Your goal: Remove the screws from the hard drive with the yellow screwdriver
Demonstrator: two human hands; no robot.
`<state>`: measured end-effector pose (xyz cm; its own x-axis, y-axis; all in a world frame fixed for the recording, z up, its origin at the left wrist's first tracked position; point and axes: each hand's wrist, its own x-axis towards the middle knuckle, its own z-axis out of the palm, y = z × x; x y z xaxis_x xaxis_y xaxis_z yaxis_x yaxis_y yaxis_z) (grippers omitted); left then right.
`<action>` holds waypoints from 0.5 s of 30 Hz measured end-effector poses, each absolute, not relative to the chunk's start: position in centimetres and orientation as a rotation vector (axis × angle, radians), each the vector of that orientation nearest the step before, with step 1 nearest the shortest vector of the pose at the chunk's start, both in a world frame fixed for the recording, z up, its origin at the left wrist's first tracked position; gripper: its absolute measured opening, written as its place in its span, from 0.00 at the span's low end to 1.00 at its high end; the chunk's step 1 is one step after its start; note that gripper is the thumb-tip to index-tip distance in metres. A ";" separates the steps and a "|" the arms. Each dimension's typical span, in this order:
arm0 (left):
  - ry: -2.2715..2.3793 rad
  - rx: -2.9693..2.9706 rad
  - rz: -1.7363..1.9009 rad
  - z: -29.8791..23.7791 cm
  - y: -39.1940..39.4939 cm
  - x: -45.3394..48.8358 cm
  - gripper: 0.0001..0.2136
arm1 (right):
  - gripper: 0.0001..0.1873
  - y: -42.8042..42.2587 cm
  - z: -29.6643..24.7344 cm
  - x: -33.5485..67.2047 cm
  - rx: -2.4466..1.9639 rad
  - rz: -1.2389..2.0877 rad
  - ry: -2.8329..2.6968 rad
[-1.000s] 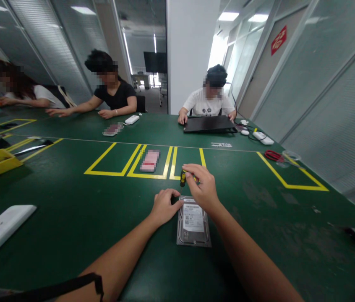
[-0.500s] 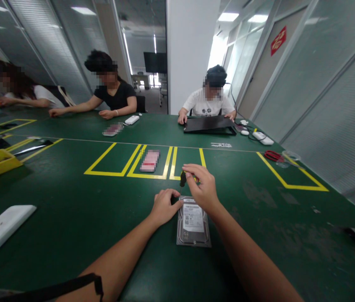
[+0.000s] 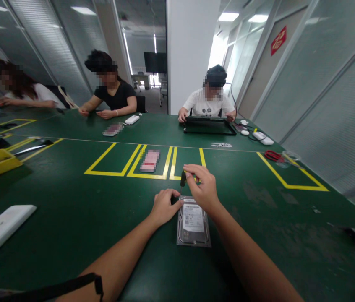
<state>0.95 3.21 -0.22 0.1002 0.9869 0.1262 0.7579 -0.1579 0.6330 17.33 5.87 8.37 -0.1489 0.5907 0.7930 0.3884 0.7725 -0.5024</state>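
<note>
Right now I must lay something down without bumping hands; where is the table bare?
Bare green table: between the white device and left hand, and inside the yellow outline left of the pink item. Crowded: far end of the hard drive, with that hand, right hand and screwdriver.

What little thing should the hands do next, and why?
I think a small, gentle twist of the screwdriver makes sense, holding the hard drive steady. The right hand grips the screwdriver, which points down at the drive's far left corner, and the left hand is at that corner.
</note>
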 end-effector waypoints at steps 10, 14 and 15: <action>1.699 1.982 0.763 -0.2 3.1 0.9 0.09 | 0.08 5.9 8.2 17.4 -0.811 0.219 -1.770; 1.695 1.983 0.770 -0.2 3.2 0.9 0.09 | 0.11 5.9 8.3 17.3 -0.778 0.223 -1.765; 1.695 1.985 0.769 -0.2 3.2 0.9 0.09 | 0.10 5.9 8.3 17.3 -0.785 0.222 -1.770</action>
<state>0.91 3.16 -0.22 0.1052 0.9846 0.1397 0.7537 -0.1706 0.6347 17.35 5.89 8.30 -0.1466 0.6068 0.7812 0.3952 0.7599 -0.5161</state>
